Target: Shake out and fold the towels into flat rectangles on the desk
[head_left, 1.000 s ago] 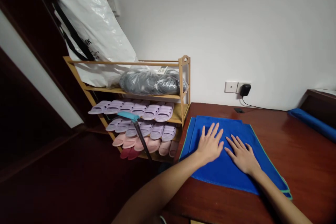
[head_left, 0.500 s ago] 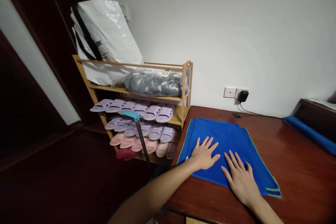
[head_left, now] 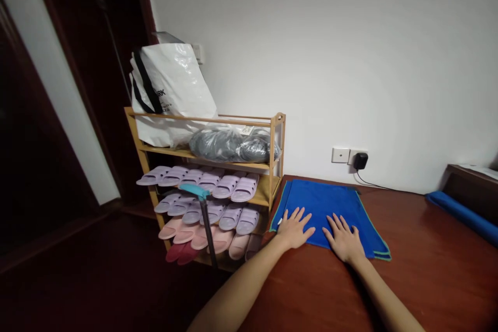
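Left hand (head_left: 293, 229) and right hand (head_left: 344, 239) lie apart, fingers splayed, on the near part of the blue cloth (head_left: 321, 198); how firmly is hard to tell. From them, the shoe rack (head_left: 263, 190) stands at ten o'clock, the cloth extends toward twelve on the table (head_left: 420, 280), the black plug (head_left: 361, 161) at one.

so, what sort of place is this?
Likely a room in a home, though a dorm or guest house is possible: a wooden rack of slippers beside a red-brown table, and a white bag on the rack's upper shelf.
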Demonstrator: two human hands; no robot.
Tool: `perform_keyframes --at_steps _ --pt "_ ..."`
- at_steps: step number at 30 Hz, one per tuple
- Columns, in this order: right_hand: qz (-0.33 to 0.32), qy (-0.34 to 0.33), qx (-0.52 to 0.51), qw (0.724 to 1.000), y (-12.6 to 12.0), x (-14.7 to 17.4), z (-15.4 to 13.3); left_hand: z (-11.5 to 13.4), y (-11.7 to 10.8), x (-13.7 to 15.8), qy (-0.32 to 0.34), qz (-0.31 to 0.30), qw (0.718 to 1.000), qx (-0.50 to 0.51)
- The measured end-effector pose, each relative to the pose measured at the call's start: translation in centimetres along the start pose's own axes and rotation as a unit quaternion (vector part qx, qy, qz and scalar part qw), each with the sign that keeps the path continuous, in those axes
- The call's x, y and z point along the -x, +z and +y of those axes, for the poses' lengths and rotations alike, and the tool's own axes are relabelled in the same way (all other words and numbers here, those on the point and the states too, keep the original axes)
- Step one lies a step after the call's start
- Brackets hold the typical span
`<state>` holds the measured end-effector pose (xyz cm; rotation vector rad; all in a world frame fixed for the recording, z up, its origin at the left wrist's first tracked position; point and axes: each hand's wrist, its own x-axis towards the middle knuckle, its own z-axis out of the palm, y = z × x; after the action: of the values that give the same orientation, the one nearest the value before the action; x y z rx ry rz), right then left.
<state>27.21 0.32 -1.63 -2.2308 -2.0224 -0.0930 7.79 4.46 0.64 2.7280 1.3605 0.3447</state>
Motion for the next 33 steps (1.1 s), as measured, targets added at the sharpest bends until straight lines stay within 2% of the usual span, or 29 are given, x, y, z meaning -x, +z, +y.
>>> perform_keyframes --at_steps 4,9,12,15,23,29,33 --pt "-0.001 -0.001 -0.018 1.000 0.2 -2.7 0.4 -1.7 0.6 -2.7 -0.004 0.000 1.000 -0.004" --pt "0.001 0.014 -0.028 1.000 0.6 -4.4 1.2 -2.1 0.7 -4.1 -0.011 -0.001 1.000 -0.001" --pt "0.003 0.035 -0.032 0.999 1.0 -4.2 3.1 -2.2 0.7 -4.1 -0.013 -0.003 1.000 0.000" --pt "0.003 0.062 -0.035 0.997 1.3 -3.1 6.3 -2.2 0.6 -4.0 -0.013 -0.008 1.000 -0.002" --pt "0.002 0.151 -0.036 0.988 1.1 2.6 15.7 -2.0 0.5 -4.3 -0.016 -0.017 0.999 -0.029" --pt "0.034 0.250 -0.009 0.968 0.5 9.8 20.3 -2.0 0.6 -4.7 -0.020 -0.029 0.998 -0.050" --pt "0.102 0.217 0.033 0.970 1.1 15.5 22.2 -2.0 0.8 -4.9 -0.017 -0.029 0.998 -0.058"
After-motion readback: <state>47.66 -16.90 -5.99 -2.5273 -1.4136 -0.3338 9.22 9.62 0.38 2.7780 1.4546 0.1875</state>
